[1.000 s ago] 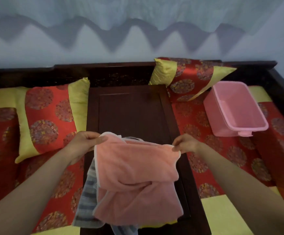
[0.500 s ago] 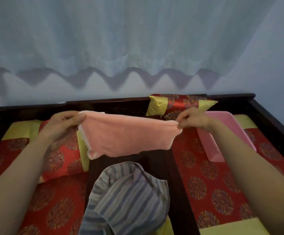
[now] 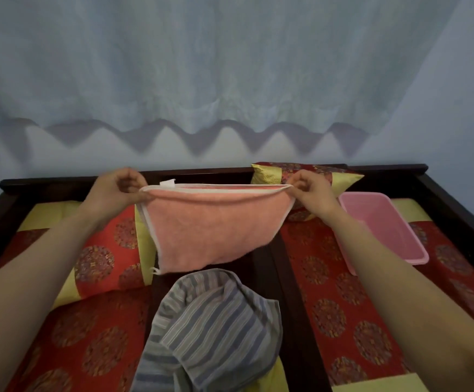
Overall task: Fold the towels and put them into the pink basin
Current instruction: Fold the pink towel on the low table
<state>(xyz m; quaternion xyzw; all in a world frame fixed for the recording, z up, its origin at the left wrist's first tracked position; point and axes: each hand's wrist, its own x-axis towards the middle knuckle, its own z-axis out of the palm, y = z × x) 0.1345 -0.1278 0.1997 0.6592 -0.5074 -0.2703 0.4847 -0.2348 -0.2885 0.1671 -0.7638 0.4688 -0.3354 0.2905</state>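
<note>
Pinching the top corners of the pink towel [image 3: 216, 230], the left hand [image 3: 117, 190] and right hand [image 3: 312, 193] stretch it taut between them, fingers curled and forearms extended. The striped towel [image 3: 216, 321] lies heaped below the grips, and the pink basin [image 3: 382, 222] sits just right of the right grip. Compared with half a second ago, the towel hangs deeper and a white label shows beside the left grip.

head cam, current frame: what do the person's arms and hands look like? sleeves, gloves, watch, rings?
Bare hands, no gloves: left hand and right hand. The left forearm and right forearm are uncovered right to the frame edges, so no sleeve or cuff shows. No watch, bracelet or ring is visible on either side, and no tape or markings.
</note>
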